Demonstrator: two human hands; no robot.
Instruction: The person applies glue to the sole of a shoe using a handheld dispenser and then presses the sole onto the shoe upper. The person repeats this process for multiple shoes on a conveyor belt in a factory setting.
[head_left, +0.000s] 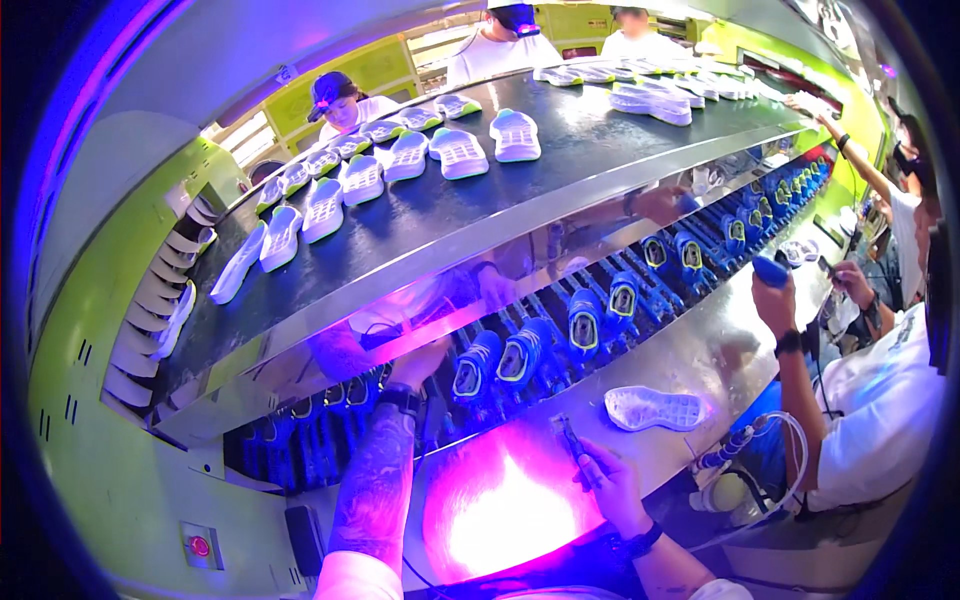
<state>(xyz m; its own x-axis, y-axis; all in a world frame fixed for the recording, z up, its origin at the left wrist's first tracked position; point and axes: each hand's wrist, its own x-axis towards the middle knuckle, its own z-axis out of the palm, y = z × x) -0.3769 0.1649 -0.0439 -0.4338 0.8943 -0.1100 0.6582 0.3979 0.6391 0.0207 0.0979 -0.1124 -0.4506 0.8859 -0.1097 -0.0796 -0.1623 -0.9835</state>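
My left hand (pixel 424 364) reaches forward to the lower rack of blue shoes, under the metal ledge. Its fingers are hidden there, so whether it touches a shoe does not show. My right hand (pixel 616 492) is closed around a slim brush-like tool (pixel 570 436), its head pointing up and forward over the bench. Just right of my left hand stand blue shoes with yellow-green collar edges, the nearest being one blue shoe (pixel 477 366). A white shoe sole (pixel 655 409) lies on the metal bench (pixel 720 376), right of the tool.
Above the rack, a dark belt (pixel 400 240) carries rows of white soles (pixel 458 153). A co-worker's hand (pixel 775 300) holds a dark blue shoe (pixel 770 270) at right. Other people stand behind the belt. Bright pink light covers the near bench; a red button (pixel 200 546) is at lower left.
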